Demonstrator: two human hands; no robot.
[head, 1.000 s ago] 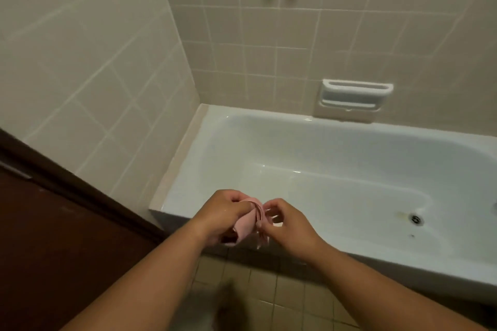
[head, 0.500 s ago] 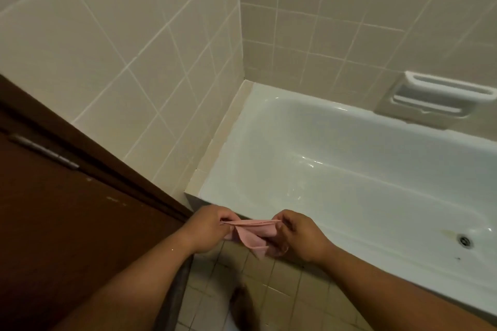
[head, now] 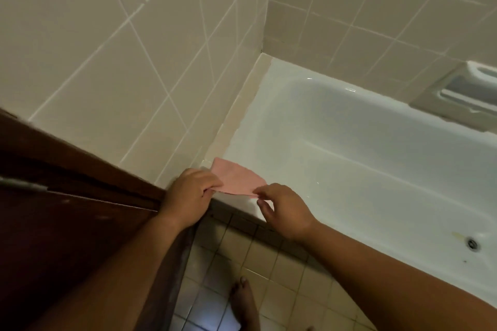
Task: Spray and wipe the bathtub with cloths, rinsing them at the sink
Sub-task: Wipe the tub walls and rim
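Note:
A pink cloth (head: pixel 236 177) is spread flat over the near left corner of the white bathtub (head: pixel 363 148). My left hand (head: pixel 189 196) pinches its left edge at the tub's corner. My right hand (head: pixel 282 209) pinches its right edge between thumb and forefinger, its other fingers loosely curled above the tub's near rim. The tub's drain (head: pixel 472 244) shows at the lower right, with a brownish stain beside it.
Beige tiled walls (head: pixel 134 48) close the tub's left end and back. A white soap holder (head: pixel 468 91) is set into the back wall. A dark brown door (head: pixel 67 223) stands at the left. My bare foot (head: pixel 244 303) rests on the tiled floor (head: pixel 269 263).
The cloth, bunched between both hands a second ago, has been pulled out flat and brought onto the tub's corner. The view has swung left and closer.

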